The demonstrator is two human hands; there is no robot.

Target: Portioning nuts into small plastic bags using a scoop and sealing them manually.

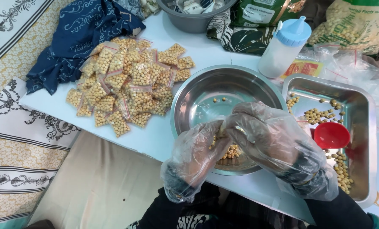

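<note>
Keeping both gloved hands, left hand (193, 159) and right hand (274, 144), pinched shut on the small bag (228, 149) over the round steel bowl (189, 106) at lower centre, I would seal it level to avoid spilling chickpeas.

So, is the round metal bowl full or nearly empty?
Nearly empty: the round metal bowl shows bare steel, with few yellow beans.

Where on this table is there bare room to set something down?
Bare white table lies between the packet pile and grey tub, with a strip below the pile beside the round steel bowl. Bottle, steel tray and loose bags crowd the right.
</note>
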